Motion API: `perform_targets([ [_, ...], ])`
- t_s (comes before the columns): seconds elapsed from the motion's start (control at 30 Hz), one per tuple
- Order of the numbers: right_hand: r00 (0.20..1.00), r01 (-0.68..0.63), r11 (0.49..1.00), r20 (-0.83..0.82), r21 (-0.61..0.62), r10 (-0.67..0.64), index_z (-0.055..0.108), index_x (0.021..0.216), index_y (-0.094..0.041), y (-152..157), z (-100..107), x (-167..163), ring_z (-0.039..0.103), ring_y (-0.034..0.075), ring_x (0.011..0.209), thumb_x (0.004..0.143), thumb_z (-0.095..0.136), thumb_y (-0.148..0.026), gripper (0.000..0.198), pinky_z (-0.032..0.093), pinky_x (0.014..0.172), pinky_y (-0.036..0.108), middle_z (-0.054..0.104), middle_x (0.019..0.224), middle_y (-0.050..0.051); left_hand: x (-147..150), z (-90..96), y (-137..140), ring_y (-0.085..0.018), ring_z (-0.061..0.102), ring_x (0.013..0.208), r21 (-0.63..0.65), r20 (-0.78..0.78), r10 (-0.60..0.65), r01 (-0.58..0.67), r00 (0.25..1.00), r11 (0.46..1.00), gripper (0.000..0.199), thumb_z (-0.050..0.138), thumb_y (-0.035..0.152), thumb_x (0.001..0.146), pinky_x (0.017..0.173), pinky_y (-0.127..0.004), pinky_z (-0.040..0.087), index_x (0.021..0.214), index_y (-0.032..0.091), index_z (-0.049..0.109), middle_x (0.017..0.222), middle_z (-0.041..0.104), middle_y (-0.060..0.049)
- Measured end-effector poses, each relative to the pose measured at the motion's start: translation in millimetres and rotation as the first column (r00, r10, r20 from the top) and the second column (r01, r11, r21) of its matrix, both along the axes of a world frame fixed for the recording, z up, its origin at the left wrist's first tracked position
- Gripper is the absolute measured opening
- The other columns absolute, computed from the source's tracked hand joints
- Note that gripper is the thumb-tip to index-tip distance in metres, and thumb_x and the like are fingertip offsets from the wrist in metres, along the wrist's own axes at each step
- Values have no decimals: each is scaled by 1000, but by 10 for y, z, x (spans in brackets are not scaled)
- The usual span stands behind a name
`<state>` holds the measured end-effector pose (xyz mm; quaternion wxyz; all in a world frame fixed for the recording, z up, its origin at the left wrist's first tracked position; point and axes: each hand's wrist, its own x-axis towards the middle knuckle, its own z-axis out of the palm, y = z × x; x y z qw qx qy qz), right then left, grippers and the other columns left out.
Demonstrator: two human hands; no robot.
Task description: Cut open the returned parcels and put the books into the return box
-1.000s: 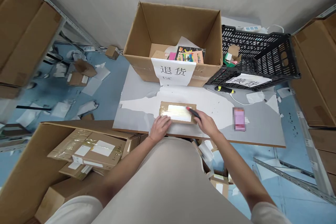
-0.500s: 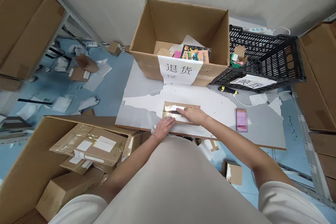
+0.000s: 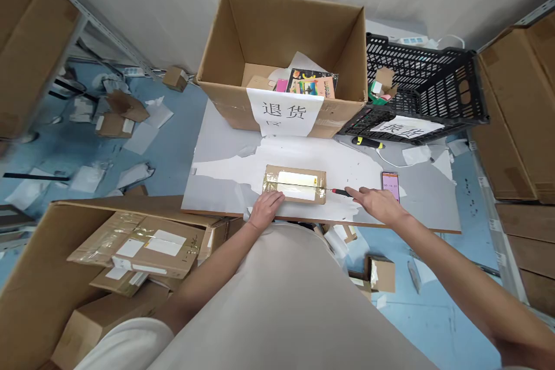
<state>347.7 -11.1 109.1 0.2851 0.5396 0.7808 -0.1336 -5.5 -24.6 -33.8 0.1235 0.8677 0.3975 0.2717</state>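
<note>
A small taped cardboard box [image 3: 271, 178] with a white label lies on the table. A dark straight line runs lengthwise across the label. My left hand [image 3: 266, 210] rests on the box's near left corner, its fingers stretched out and lying on the edge; the thumb is hidden. Just right of the box, my right hand [image 3: 377, 203] is closed around a slim craft knife [image 3: 341, 192] with a black and red handle. Its thin tip points left, close to the box's right end. Behind that hand lies a phone [image 3: 390, 183] with a lit pink screen.
A large open carton [image 3: 234, 107] holding booklets stands behind, next to a black plastic crate [image 3: 433, 95]. A yellow and black tool [image 3: 367, 143] lies before the crate. Left of the table [image 3: 217, 185], another big carton [image 3: 34, 266] holds several parcels. Boxes and paper litter the floor.
My right hand has drawn the knife rightward from the box's left part to beyond its right end. The dark line across the label now shows. My left hand stays at the corner.
</note>
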Motion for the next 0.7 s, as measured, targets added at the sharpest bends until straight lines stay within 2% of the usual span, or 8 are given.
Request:
perform_targets([
  [0.13,984,100,993,-154,61,-90,41,135,-35,-175,-163,321,62,22,76,93,35,-38,42,37,58,29,65,93,9,1,-10,34,-20,57,110,-64,2,-14,14,1000,998,42,34,6,88,92,-42,48,118,22,58,109,66,-9],
  [0.2,940,260,953,-268,154,-213,41,136,-32,-267,-346,426,61,23,84,93,33,-42,45,41,61,30,64,100,9,-3,-12,39,-20,56,112,-98,12,-30,31,999,995,42,35,7,88,93,-42,48,120,23,57,111,65,-10],
  [0.3,791,579,776,-401,249,-462,35,141,-24,-389,-782,383,59,24,89,94,27,-39,50,45,68,33,62,106,12,-24,-6,33,-23,50,119,-104,34,25,-22,999,994,37,42,13,88,98,-46,44,119,24,57,119,60,-12],
  [0.4,656,740,644,-422,196,-626,29,144,-17,-472,-1304,121,57,25,90,93,24,-31,53,46,75,38,57,105,14,-87,4,26,-28,41,127,-119,59,188,-180,980,976,33,49,22,88,102,-51,38,120,24,57,130,49,-15],
  [0.47,605,784,597,-417,167,-678,29,143,-14,-522,-1592,-53,55,27,94,91,27,-28,54,45,81,41,54,104,15,-144,0,29,-29,36,131,-217,75,276,-254,958,942,41,49,27,88,103,-50,37,129,22,48,139,40,-17],
  [0.53,583,802,576,-419,158,-697,32,142,-11,-574,-1780,-154,52,30,100,89,32,-26,55,42,85,46,51,106,18,-194,-30,42,-29,37,131,-375,78,328,-277,941,884,57,49,34,88,102,-48,39,140,18,31,143,34,-20],
  [0.6,574,809,566,-421,160,-702,34,140,-10,-615,-1860,-183,48,33,106,88,34,-25,55,40,88,49,49,110,21,-221,-92,60,-28,40,130,-523,87,363,-267,928,809,69,48,39,88,102,-45,40,145,15,17,143,35,-21],
  [0.7,572,809,560,-461,178,-679,34,140,-10,-609,-1819,-208,39,36,120,87,40,-29,57,35,95,54,42,126,24,-222,-226,79,-26,47,125,-654,116,399,-232,910,720,68,46,41,88,100,-43,42,145,16,18,138,45,-17],
])
